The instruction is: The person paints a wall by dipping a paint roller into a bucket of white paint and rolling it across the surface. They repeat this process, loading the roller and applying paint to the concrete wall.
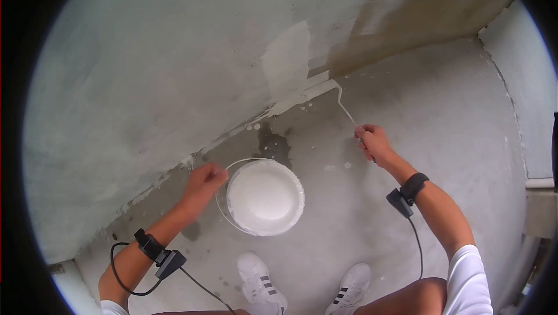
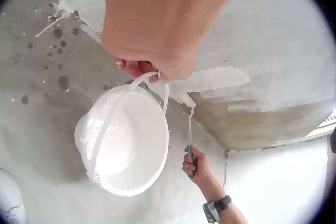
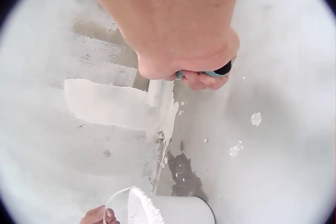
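My left hand pinches the thin wire-like handle of a white bucket. White paint fills the inside of the bucket. To the right, my right hand grips the teal and black handle of a paint roller. Its paint-covered head lies along the foot of the wall, where wall and floor meet. In the right wrist view, the fingers curl round the roller's handle, and most of that handle is hidden under the hand.
Fresh white paint covers a patch of the wall, beside a bare brown area. A dark wet stain and paint drips mark the grey floor. Two white shoes stand near the bucket. A side wall rises at right.
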`<state>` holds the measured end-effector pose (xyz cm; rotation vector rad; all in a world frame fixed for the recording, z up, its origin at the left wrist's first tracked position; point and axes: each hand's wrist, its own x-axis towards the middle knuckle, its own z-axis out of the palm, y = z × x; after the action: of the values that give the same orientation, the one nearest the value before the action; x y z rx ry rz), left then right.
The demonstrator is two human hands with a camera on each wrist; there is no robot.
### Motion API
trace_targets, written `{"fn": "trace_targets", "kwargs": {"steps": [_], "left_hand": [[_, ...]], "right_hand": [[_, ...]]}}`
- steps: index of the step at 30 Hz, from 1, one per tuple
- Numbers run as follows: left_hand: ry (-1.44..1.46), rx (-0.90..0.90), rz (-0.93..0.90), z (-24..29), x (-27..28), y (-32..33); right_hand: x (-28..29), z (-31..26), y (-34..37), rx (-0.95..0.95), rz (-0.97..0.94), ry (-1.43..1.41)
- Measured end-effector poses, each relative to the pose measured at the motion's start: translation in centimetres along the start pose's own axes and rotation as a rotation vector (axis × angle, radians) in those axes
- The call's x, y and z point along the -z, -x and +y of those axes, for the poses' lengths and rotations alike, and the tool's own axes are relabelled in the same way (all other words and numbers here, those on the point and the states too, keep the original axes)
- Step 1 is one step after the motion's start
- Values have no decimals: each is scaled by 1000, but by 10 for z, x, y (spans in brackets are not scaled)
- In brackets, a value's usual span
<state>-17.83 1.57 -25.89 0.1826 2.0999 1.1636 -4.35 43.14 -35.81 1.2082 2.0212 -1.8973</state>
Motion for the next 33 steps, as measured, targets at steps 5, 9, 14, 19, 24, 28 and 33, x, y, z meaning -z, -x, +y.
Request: {"fn": "trace_targets", "kwargs": {"steps": [5, 9, 14, 19, 24, 28, 33], "left_hand": [[-38, 19, 11, 0, 1, -3], [7, 12, 3, 1, -1, 0], [-55, -5, 5, 3, 3, -4], [25, -15, 33, -5, -2, -1], [-3, 8, 11, 5, 0, -1], [32, -1, 9, 6, -3, 0], [6, 5, 0, 7, -2, -1]], "right_hand": [[13, -6, 0, 15, -11, -53], [18, 12, -17, 51, 49, 51], [40, 2, -14, -6, -26, -93], [48, 8, -24, -30, -28, -29], [64, 1, -23, 3, -31, -31], [85, -2, -34, 35, 1, 84], [84, 18, -46, 120, 45, 91]]}}
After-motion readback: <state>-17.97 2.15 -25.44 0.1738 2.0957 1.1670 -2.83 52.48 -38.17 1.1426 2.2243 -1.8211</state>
